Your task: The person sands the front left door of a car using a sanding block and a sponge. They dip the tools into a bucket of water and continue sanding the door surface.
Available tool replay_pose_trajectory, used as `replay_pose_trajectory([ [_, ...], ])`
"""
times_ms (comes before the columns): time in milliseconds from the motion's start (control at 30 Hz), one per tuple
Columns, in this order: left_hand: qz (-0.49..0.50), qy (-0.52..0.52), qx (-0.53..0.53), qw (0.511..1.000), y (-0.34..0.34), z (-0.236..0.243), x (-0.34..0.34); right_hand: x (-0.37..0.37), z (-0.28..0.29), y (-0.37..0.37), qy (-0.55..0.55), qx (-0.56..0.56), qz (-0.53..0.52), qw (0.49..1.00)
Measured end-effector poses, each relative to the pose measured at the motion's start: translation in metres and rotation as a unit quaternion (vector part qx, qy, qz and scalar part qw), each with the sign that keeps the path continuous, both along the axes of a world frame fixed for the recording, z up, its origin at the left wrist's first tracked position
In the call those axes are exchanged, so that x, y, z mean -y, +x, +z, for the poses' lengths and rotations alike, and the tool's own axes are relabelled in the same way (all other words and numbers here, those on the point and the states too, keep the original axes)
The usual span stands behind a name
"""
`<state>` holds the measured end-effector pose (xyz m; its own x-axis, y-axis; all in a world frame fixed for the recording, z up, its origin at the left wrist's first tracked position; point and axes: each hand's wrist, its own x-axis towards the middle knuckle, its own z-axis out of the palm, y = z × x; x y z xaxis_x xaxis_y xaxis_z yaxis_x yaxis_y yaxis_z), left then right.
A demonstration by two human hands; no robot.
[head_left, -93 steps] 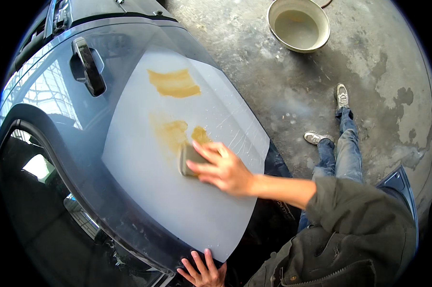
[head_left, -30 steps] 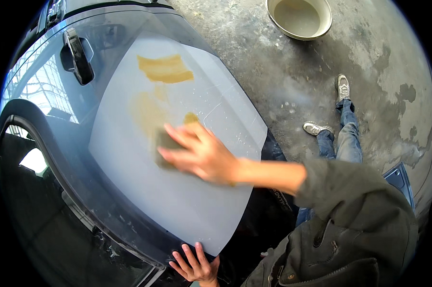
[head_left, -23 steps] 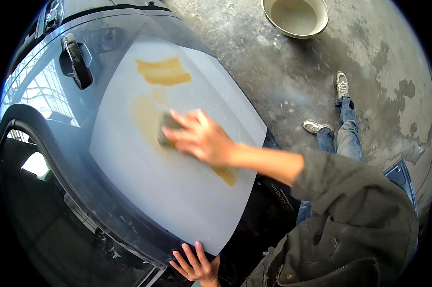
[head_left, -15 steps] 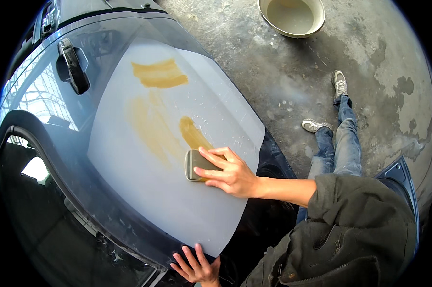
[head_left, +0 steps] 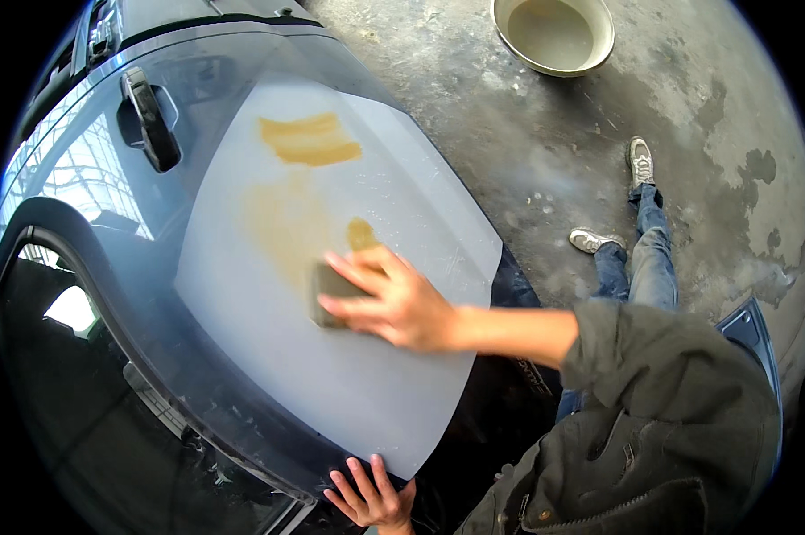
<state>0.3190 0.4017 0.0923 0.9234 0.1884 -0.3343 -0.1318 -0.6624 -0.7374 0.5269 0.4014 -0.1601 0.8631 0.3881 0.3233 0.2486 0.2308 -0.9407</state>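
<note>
My right hand [head_left: 407, 308], a little blurred, presses a dark grey sanding block [head_left: 326, 290] flat against the car door [head_left: 349, 383]. Its fingers reach over the block. A smooth light grey area covers most of the door, with water drops on it and yellow-brown filler smears. One broad filler patch [head_left: 309, 140] lies higher up; a small brown patch [head_left: 360, 233] shows just past my fingers, partly hidden by them. My left hand [head_left: 380, 499] rests with fingers spread on the door's edge near the window, holding nothing.
A black door handle [head_left: 151, 120] sticks out at the upper left. Dark window glass [head_left: 90, 392] fills the lower left. A round basin [head_left: 603, 55] of cloudy water stands on the wet concrete floor [head_left: 545, 152]. A blue panel [head_left: 748, 330] is at the right, beside my sleeve.
My right hand has slid the sanding block left and slightly up across the door, onto the faint filler smear. My left hand keeps its place. The whole view has shifted slightly.
</note>
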Motion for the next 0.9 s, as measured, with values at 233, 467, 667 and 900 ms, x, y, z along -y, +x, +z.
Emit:
replay_pose_trajectory([
  [233, -0.012, -0.007, -0.017, 1.0, 0.006, -0.001, -0.011, -0.041, 0.02, 0.083, -0.024, -0.015, -0.062, 0.998],
  [467, -0.014, 0.021, -0.011, 1.0, -0.007, 0.002, -0.001, -0.024, 0.016, 0.038, 0.012, 0.013, 0.004, 1.0],
  [667, -0.019, 0.014, -0.003, 1.0, -0.001, -0.001, -0.004, -0.061, 0.0, 0.104, -0.053, -0.06, -0.026, 0.996],
  [900, -0.011, -0.003, 0.009, 1.0, 0.004, 0.0, 0.004, 0.043, -0.024, -0.077, -0.068, -0.104, 0.034, 0.992],
])
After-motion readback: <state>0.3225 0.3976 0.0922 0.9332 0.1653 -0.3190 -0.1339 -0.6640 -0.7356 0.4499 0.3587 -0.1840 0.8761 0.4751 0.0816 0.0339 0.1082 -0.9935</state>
